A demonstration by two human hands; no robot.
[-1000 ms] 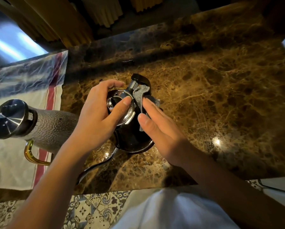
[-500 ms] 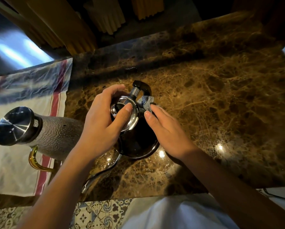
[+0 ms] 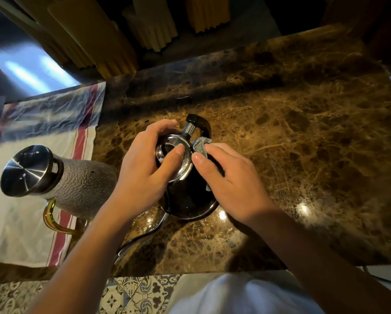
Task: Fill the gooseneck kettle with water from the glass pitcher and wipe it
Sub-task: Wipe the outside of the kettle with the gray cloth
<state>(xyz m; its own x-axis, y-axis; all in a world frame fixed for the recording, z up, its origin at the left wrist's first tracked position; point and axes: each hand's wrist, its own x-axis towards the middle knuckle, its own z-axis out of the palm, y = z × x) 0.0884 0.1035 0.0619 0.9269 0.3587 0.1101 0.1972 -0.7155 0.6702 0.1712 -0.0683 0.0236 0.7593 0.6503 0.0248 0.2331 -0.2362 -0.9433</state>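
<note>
The dark gooseneck kettle (image 3: 190, 200) stands on the brown marble counter (image 3: 303, 137), its thin spout (image 3: 142, 239) curving toward me and its black handle (image 3: 199, 123) at the far side. My left hand (image 3: 144, 173) grips the shiny lid (image 3: 180, 168) on top, thumb across it. My right hand (image 3: 233, 182) presses a grey cloth (image 3: 200, 145) against the kettle's right shoulder beside the lid. The textured glass pitcher (image 3: 83, 189) with a steel lid (image 3: 27, 169) and gold handle (image 3: 53, 220) stands to the left.
A white towel with red stripes (image 3: 26, 223) lies under the pitcher at the left. Yellow ribbed objects (image 3: 153, 26) hang beyond the counter's far edge. Patterned floor tiles (image 3: 133, 295) and my white clothing show below the near edge.
My right hand has slid the cloth down the kettle's right side from near the handle. The left hand keeps its hold on the lid. The camera moved slightly.
</note>
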